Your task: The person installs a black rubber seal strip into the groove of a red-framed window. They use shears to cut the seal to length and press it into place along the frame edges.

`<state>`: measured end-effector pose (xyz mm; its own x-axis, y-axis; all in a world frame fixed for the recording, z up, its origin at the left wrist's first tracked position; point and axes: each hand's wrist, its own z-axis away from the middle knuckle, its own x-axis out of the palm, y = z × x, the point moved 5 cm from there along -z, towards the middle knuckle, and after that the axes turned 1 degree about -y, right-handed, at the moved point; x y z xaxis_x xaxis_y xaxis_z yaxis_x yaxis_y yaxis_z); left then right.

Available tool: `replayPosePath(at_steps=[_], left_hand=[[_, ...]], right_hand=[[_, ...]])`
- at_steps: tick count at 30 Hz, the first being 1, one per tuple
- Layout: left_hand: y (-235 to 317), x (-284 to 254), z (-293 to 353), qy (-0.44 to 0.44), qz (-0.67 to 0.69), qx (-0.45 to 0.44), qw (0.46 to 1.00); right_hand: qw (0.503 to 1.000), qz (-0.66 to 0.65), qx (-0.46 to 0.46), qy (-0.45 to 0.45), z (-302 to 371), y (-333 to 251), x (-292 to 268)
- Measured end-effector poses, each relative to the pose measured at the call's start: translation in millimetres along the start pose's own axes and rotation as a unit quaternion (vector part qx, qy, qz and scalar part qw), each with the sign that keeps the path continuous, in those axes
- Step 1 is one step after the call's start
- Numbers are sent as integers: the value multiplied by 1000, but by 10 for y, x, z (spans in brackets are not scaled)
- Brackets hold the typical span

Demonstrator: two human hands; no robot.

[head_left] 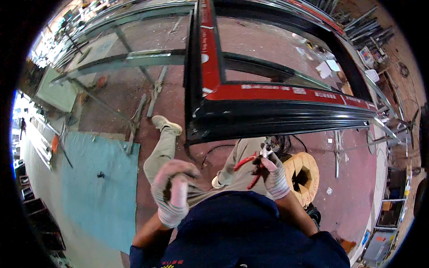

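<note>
A pair of pliers [245,162] with red handles and a metal head sits in my right hand [273,173], which wears a pale striped work glove with dark fingertips. The pliers' jaws point away from me, toward the near edge of a black frame [277,117] with red protective film along its faces. My left hand [172,190], in the same kind of glove, is held at the left of my body, apart from the frame. Its fingers curl inward; whatever they may hold is hidden.
Metal support bars [120,64] stand under and left of the frame. A yellowish ring-shaped roll [302,178] is on the floor to my right, beside dark cables. Bluish-green sheeting [100,192] covers the floor at left. Metal lengths [371,31] are stacked at far right.
</note>
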<state>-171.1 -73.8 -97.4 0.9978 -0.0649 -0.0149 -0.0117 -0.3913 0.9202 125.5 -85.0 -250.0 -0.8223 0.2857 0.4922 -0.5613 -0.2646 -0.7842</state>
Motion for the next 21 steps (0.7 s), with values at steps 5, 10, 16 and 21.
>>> replayPosePath(at_steps=[5,10,16,21], left_hand=[[-159,-317,-78,200,-8,-32,979],[-373,-197,103,166,-30,-62,984],[-828,-204,349,49,-223,-35,973],[-1950,-673,652,9,-250,-177,952]], right_hand=[[985,169,30,2,156,-91,194],[967,254,15,8,156,-220,-94],[977,55,-111,171,-34,35,-1318],[859,408,3,308,-193,399,-2634]])
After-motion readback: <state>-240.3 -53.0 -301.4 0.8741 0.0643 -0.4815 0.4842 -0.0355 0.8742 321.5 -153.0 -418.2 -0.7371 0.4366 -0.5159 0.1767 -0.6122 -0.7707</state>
